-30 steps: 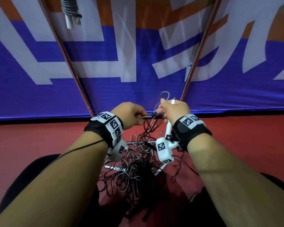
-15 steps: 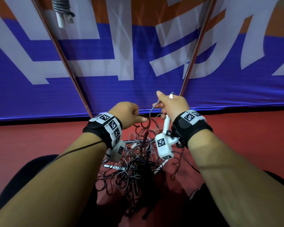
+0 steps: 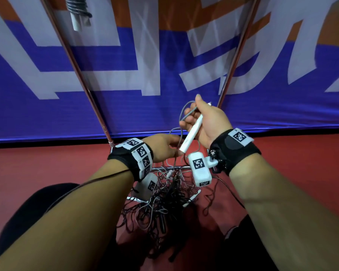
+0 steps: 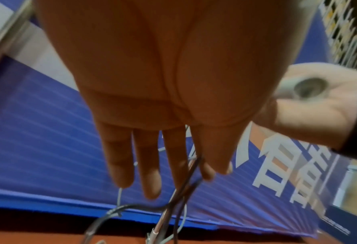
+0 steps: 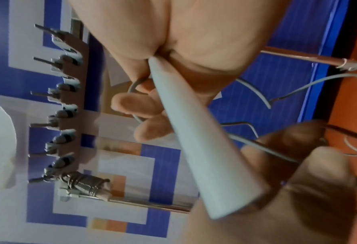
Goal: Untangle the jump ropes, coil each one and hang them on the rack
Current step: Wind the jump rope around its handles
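So the right hand [image 3: 205,122] has its fingers curled around a white handle [image 3: 192,132], plus a loop of grey cord [image 3: 186,112] coming off the top end. The handle's long axis runs diagonally: top end up by the fingertips, butt end pointing down-left, straight at the left hand [image 3: 162,147]. That's the bit that matters, I think.

The left hand sits lower and just beside that butt end, fingers mostly straight in the wrist view, with a couple of thin cords [image 4: 185,186] running between the fingers. Can't tell if it's really pinching them or they're just draped through.

The rest of the tangle [image 3: 162,204] hangs below both hands and spills onto the red floor [image 3: 47,165]. The left is the nearer hand to it, so I'd guess it feeds cord while the right keeps the handle up. One coiled rope [image 5: 85,183] already hangs on the rack [image 5: 69,105] above.
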Demonstrator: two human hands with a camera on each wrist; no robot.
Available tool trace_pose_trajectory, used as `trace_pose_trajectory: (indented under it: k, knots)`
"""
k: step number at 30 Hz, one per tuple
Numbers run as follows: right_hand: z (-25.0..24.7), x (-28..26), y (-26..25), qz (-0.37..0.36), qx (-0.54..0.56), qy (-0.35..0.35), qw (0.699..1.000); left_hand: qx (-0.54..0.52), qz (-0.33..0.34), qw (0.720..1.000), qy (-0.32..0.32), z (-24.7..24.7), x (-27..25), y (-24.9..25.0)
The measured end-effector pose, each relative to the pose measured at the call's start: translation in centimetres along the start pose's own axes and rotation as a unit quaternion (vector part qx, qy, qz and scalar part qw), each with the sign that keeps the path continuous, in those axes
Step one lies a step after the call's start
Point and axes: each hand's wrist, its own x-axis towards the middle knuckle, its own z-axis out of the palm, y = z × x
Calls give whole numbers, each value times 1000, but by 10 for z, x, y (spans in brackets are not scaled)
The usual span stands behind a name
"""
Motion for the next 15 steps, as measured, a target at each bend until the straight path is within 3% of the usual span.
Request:
trace_pose_trajectory:
  k: [2, 6, 9, 11, 13, 15]
  knots:
    - [1, -2, -4, 1, 27, -15, 1000, 8, -10, 1000, 2, 2, -1, 4]
    - [-5, 1, -7, -26, 13, -11, 1000, -101, -19, 989, 109, -5, 1, 9]
    - [-13, 5, -6, -49, -141, 12, 989, -286, -6, 947, 146, -17, 0, 16]
    - [-17, 5, 0, -38, -302, 11, 952, -381, 11, 907, 180, -27, -1, 22]
    - [-20, 5, 9, 3, -417, -16, 909, -443, 27, 870, 213, -35, -4, 28]
    - [-20, 5, 18, 62, -437, -53, 896, -473, 25, 849, 236, -40, -6, 29]
